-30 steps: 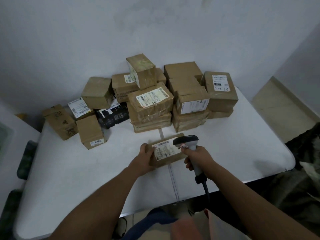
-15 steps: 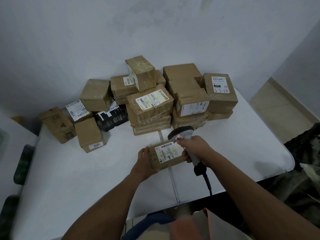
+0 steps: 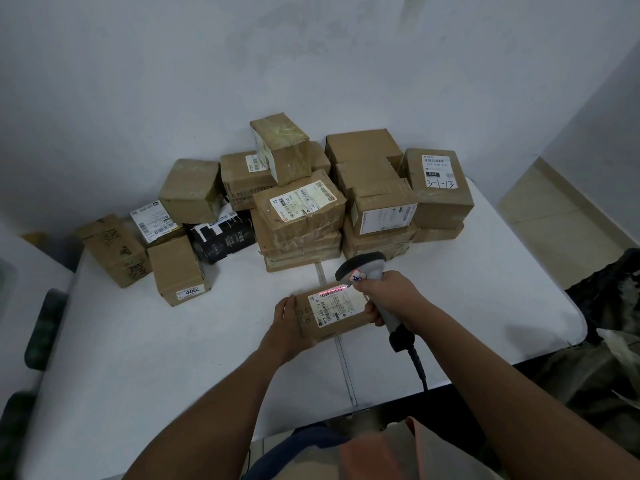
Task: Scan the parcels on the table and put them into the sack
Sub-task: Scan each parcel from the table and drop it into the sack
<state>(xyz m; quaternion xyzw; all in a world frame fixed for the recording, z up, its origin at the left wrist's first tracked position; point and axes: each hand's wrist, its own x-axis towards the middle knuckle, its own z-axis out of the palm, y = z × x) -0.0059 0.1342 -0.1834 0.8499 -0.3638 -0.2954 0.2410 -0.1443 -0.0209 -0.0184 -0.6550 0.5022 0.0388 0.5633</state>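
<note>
I see my left hand (image 3: 289, 318) reaching in from the lower left, forearm stretched out over the white counter (image 3: 138, 358). It grips the left end of a small brown parcel (image 3: 334, 313), thumb on top and the other fingers wrapped underneath, hidden from me. The parcel sits near the middle of the counter over its centre seam, label up and tilted towards me; I cannot tell whether it rests on the surface or is lifted just off it.

My right hand (image 3: 388, 294) comes in from the lower right, fingers curled tight round the handle of the grey scanner (image 3: 363, 268). The scanner's head points down and left at the parcel, just above its far edge, and a red line lies across the barcode on the label (image 3: 337, 303). The black cable (image 3: 417, 365) hangs from the handle over the counter's near edge.

Behind, the pile of parcels (image 3: 301, 209) sits against the wall. The dark sack (image 3: 609, 306) lies off the counter's right edge.
</note>
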